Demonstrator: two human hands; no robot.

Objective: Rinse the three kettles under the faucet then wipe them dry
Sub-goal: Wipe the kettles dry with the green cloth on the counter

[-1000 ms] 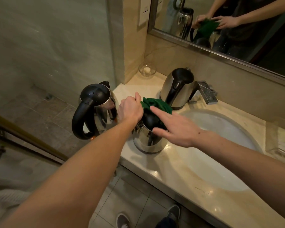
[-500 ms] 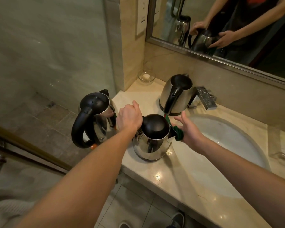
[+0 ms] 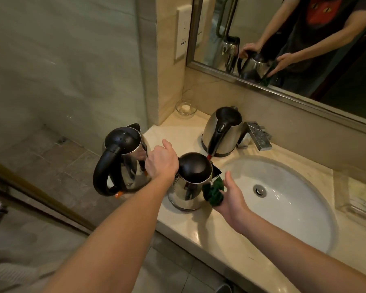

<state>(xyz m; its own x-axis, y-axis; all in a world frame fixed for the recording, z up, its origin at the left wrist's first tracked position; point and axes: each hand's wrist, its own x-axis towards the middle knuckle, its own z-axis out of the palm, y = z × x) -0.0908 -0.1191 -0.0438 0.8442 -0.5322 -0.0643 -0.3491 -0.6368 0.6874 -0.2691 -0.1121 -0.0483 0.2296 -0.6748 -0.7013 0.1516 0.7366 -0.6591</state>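
Observation:
Three steel kettles with black lids stand by the sink (image 3: 287,210). The middle kettle (image 3: 191,182) sits on the counter's front left. My left hand (image 3: 162,161) grips its handle, which the hand hides. My right hand (image 3: 230,194) presses a crumpled green cloth (image 3: 213,192) against that kettle's right side, below the spout. The left kettle (image 3: 123,159), with a big black loop handle, stands at the counter's left end. The back kettle (image 3: 222,132) stands by the faucet (image 3: 258,137).
The marble counter (image 3: 220,235) ends close to my body, with tiled floor below. A small glass dish (image 3: 186,108) sits in the back corner. A clear tray (image 3: 359,199) lies at the right. The mirror (image 3: 304,43) hangs above, and a wall socket (image 3: 183,34) is beside it.
My right hand moved the green cloth off the middle kettle's lid and down its right side. My left hand stayed on the handle.

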